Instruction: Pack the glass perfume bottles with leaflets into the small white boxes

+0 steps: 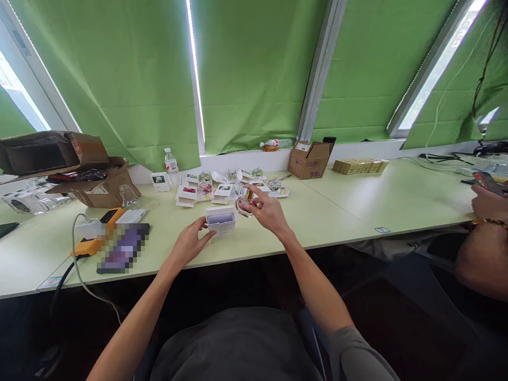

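My left hand (189, 242) grips the left side of a small white box (223, 228), whose top is open and whose inside looks pale purple. Just right of the box, my right hand (266, 210) holds a round clear glass bottle (243, 207) with a gold-coloured neck and something reddish inside. Its fingers partly cover the bottle. The bottle is outside the box, close to its right edge. Behind both hands lie several similar round glass bottles (205, 189) among small white cartons (186, 193) with printed pictures.
A phone (124, 248), partly blurred out, and a yellow device (88, 246) with cables lie at left. Brown cardboard boxes (105, 188) stand behind them. Farther back are a small carton (310, 160) and a row of gold boxes (359, 166). Another person's hand (489, 203) holds a phone at right.
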`<move>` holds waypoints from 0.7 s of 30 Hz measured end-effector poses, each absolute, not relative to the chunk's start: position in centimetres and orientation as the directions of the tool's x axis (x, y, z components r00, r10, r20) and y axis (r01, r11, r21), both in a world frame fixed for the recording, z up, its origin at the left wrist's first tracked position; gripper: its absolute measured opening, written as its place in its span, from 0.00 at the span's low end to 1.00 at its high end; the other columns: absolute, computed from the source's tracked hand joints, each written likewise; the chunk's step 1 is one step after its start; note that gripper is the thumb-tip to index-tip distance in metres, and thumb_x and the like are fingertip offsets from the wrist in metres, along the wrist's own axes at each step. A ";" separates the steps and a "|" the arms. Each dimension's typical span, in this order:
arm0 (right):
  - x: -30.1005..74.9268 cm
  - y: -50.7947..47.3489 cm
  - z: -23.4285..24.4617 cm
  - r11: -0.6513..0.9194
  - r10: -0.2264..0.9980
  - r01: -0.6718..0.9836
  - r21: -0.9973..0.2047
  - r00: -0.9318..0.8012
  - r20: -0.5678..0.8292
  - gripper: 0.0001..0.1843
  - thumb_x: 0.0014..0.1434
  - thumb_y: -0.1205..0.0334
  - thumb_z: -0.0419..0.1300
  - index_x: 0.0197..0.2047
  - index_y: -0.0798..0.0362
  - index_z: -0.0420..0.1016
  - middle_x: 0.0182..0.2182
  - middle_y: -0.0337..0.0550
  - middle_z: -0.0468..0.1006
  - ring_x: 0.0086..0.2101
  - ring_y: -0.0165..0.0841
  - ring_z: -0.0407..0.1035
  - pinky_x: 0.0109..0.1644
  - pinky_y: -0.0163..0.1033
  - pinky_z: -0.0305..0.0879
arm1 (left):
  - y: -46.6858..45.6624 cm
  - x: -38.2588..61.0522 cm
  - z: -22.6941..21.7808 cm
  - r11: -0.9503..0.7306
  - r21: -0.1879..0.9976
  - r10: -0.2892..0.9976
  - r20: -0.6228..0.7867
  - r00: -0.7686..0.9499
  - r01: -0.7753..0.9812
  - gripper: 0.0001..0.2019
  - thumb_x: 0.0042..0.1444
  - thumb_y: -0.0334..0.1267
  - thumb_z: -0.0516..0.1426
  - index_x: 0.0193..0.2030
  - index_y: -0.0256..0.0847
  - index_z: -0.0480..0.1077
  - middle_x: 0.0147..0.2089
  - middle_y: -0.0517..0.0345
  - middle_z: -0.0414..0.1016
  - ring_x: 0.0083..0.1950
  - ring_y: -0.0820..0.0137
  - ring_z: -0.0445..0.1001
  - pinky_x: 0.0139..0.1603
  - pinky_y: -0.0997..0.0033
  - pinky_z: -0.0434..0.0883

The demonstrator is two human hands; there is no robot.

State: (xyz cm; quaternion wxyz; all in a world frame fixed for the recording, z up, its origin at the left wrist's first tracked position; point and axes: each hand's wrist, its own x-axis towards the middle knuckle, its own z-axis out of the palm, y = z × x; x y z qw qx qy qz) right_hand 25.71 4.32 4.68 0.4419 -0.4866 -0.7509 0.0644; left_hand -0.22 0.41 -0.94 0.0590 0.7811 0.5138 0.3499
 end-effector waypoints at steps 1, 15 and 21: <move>25.7 4.1 4.8 0.530 0.776 0.664 -0.528 -0.128 0.618 0.30 0.57 0.53 0.61 0.63 0.45 0.65 0.26 0.34 0.75 0.21 0.27 0.62 0.32 0.33 0.59 | 0.4 -0.2 -0.9 -0.466 0.452 0.844 0.484 0.229 0.761 0.15 0.61 0.48 0.53 0.52 0.46 0.65 0.49 0.55 0.77 0.48 0.60 0.76 0.45 0.61 0.72; 24.6 0.7 6.3 0.680 0.641 0.526 -0.512 -0.087 0.762 0.32 0.59 0.55 0.61 0.65 0.44 0.60 0.31 0.38 0.77 0.24 0.29 0.66 0.35 0.36 0.68 | 0.5 -0.3 -1.0 -0.462 0.472 0.847 0.485 0.217 0.751 0.16 0.61 0.47 0.53 0.54 0.47 0.64 0.48 0.55 0.77 0.48 0.61 0.76 0.46 0.62 0.72; 24.4 0.0 6.5 0.692 0.648 0.504 -0.516 -0.118 0.753 0.32 0.59 0.54 0.60 0.65 0.42 0.60 0.31 0.38 0.77 0.22 0.29 0.65 0.34 0.38 0.69 | 0.4 -0.2 -1.0 -0.456 0.473 0.851 0.479 0.214 0.754 0.18 0.61 0.48 0.53 0.55 0.46 0.64 0.48 0.54 0.77 0.48 0.60 0.77 0.45 0.61 0.72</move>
